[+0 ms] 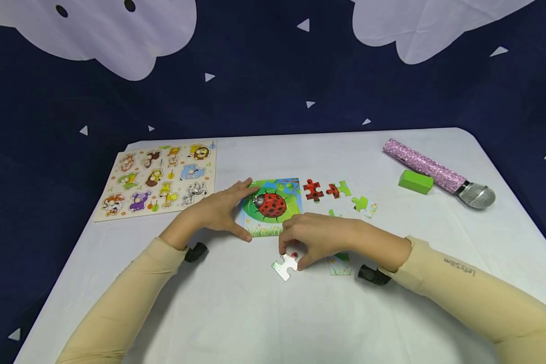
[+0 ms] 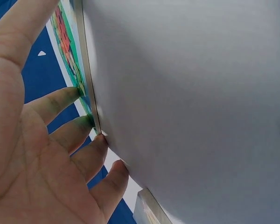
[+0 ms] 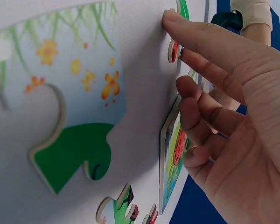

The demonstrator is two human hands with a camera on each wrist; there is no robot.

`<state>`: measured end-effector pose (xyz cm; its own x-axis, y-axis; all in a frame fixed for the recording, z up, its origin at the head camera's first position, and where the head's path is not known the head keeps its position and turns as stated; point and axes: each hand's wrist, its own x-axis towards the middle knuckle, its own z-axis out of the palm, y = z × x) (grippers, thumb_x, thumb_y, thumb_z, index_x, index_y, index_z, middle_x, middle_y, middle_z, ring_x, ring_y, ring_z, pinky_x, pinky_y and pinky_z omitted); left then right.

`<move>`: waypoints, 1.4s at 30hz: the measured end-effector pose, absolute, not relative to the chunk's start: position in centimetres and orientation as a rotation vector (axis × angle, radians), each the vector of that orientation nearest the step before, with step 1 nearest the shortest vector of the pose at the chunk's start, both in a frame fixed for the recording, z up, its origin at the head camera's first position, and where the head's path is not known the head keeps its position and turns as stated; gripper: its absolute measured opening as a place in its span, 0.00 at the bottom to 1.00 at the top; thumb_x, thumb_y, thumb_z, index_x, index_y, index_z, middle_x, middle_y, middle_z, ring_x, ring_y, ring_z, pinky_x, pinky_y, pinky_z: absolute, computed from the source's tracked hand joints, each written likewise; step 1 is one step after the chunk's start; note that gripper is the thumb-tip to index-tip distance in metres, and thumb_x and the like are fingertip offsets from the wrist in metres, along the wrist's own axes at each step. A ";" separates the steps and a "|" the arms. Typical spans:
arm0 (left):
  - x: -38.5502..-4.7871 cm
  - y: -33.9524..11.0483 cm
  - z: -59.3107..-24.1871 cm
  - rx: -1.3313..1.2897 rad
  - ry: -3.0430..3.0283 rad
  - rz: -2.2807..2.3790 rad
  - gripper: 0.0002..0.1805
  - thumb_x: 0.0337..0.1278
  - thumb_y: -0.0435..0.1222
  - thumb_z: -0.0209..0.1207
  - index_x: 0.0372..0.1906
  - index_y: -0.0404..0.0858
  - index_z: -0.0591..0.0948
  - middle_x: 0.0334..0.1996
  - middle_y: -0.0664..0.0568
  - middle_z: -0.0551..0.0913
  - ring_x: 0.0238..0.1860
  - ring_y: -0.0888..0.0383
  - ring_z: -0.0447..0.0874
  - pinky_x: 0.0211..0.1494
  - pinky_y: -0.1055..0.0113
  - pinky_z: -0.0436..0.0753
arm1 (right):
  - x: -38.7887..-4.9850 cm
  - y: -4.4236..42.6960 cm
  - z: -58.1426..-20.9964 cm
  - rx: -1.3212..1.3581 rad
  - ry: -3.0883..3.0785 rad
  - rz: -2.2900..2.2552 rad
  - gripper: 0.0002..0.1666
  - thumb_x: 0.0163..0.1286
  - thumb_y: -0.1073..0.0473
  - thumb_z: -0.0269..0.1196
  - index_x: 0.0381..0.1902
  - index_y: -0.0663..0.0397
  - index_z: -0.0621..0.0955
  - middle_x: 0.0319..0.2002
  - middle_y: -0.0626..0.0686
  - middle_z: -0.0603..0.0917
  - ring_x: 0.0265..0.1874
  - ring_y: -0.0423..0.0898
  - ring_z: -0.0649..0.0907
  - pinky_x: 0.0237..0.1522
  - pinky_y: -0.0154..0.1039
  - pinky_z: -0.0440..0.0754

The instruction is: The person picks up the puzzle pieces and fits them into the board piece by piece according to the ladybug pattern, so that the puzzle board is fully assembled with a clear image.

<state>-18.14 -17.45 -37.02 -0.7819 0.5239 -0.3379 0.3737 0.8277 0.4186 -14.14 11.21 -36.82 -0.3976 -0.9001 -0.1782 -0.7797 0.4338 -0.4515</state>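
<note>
Ladybug puzzle board, left hand spread at its edge — right hand pinching a piece, sleeve lettered "LetsSlim"

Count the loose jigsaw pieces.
6, perhaps more hidden: knobbed red piece, red-green piece, green-white piece right of the square ladybird puzzle; green piece, flowered piece flanking the right wrist; glossy piece at the right grip.

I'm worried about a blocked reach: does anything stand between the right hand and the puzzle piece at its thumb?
Nothing visible does: the right hand has its thumb and a finger at the puzzle piece. The ladybug board lies beyond, not between them.
</note>
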 end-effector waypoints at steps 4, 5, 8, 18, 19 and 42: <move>-18.1 -17.6 -37.1 0.665 2.565 0.476 0.74 0.38 0.59 0.85 0.89 0.46 0.54 0.90 0.50 0.41 0.90 0.42 0.41 0.87 0.36 0.56 | -14.3 11.0 -36.6 -1.482 2.299 -0.383 0.21 0.56 0.50 0.84 0.47 0.40 0.90 0.38 0.40 0.81 0.40 0.38 0.77 0.51 0.38 0.81; -18.1 -17.6 -37.1 0.660 2.566 0.480 0.74 0.38 0.59 0.85 0.89 0.47 0.53 0.90 0.50 0.41 0.90 0.43 0.41 0.87 0.36 0.56 | -14.3 11.0 -36.6 -1.492 2.299 -0.375 0.21 0.56 0.50 0.84 0.47 0.40 0.90 0.39 0.40 0.81 0.40 0.38 0.77 0.52 0.38 0.81; -18.0 -17.8 -37.1 0.654 2.564 0.502 0.76 0.38 0.59 0.85 0.89 0.46 0.51 0.90 0.49 0.38 0.90 0.42 0.41 0.87 0.37 0.57 | -14.3 10.9 -36.7 -1.497 2.287 -0.372 0.19 0.56 0.51 0.82 0.45 0.42 0.88 0.39 0.40 0.80 0.39 0.37 0.76 0.50 0.36 0.81; -16.8 -18.7 -37.7 0.689 2.589 0.639 0.66 0.50 0.58 0.80 0.88 0.42 0.55 0.89 0.42 0.43 0.89 0.40 0.46 0.87 0.40 0.58 | -14.3 11.0 -36.9 -1.353 2.327 -0.420 0.19 0.51 0.50 0.79 0.40 0.39 0.83 0.34 0.38 0.78 0.32 0.34 0.74 0.35 0.32 0.75; -16.5 -18.9 -37.7 0.687 2.590 0.646 0.65 0.52 0.57 0.80 0.88 0.41 0.56 0.89 0.41 0.43 0.89 0.40 0.47 0.87 0.39 0.58 | -14.4 11.0 -36.8 -1.334 2.328 -0.440 0.19 0.51 0.50 0.79 0.40 0.39 0.83 0.33 0.38 0.79 0.32 0.34 0.75 0.35 0.32 0.75; -15.2 -19.3 -37.4 0.633 2.647 0.576 0.54 0.62 0.53 0.75 0.86 0.40 0.61 0.87 0.40 0.53 0.87 0.40 0.53 0.86 0.38 0.60 | -18.9 7.7 -37.1 -1.076 2.475 -0.818 0.17 0.59 0.56 0.78 0.42 0.54 0.84 0.29 0.45 0.84 0.28 0.39 0.80 0.35 0.34 0.80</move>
